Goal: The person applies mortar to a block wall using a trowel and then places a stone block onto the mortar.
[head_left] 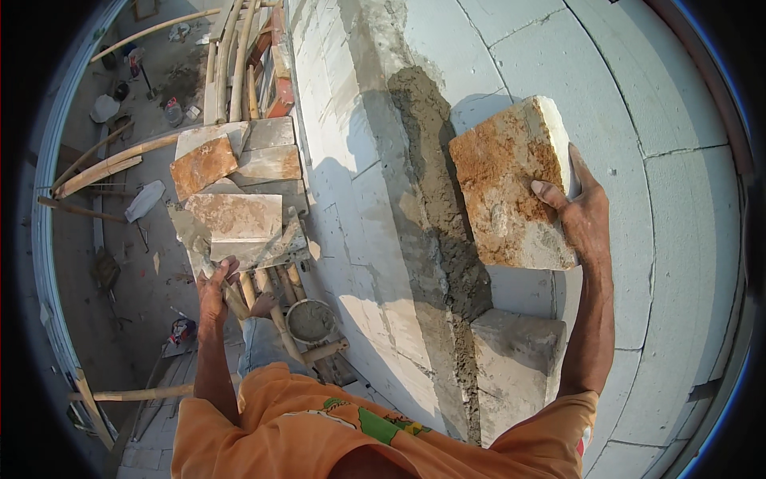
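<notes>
A pale block stained with reddish-brown dirt is in my right hand, thumb across its face and fingers behind its right edge. It is held just right of a strip of wet grey mortar running along the wall ledge. Nearer to me, another block sits beside the mortar strip. On the left, my left hand is closed around the handle of a trowel, its mortar-smeared blade beside the stacked blocks. A stained block lies just beyond that hand.
More blocks and a smaller orange-stained piece lie on the scaffold. A bucket of mortar stands near the bamboo poles. The white block wall rises at right. Far below on the left is a littered floor.
</notes>
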Demonstrator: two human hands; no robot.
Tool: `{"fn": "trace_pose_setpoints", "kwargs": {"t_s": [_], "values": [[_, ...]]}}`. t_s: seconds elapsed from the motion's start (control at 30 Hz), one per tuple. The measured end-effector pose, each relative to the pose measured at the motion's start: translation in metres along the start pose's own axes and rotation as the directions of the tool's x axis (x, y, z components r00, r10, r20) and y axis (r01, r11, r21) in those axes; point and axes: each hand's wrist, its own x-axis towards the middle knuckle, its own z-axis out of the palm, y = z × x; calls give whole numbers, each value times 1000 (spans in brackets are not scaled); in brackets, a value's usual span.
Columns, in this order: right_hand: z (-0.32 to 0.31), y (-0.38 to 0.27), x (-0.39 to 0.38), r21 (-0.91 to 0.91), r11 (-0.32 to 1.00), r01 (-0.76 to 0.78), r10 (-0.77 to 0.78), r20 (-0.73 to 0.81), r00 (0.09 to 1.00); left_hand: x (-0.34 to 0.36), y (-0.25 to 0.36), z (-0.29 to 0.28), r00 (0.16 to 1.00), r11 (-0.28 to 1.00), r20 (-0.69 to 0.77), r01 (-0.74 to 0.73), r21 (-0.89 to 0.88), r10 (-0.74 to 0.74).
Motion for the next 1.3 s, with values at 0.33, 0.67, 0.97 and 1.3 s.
{"fn": "trace_pose_setpoints", "kwargs": {"t_s": [0.33, 0.67, 0.97, 1.3], "values": [[42, 31, 31, -106, 993, 46, -54, -74, 996, 6, 7, 5, 1000, 998, 28, -4, -55, 5], [26, -39, 82, -87, 995, 53, -64, -134, 989, 9, 30, 5, 997, 997, 28, -73, -9, 73], [61, -2, 121, -136, 987, 85, -104, -144, 984, 19, 29, -4, 996, 996, 29, -84, -6, 84], [54, -62, 150, -178, 980, 94, -119, -135, 984, 26, 30, -12, 998, 994, -13, -63, 92, 65]]}}
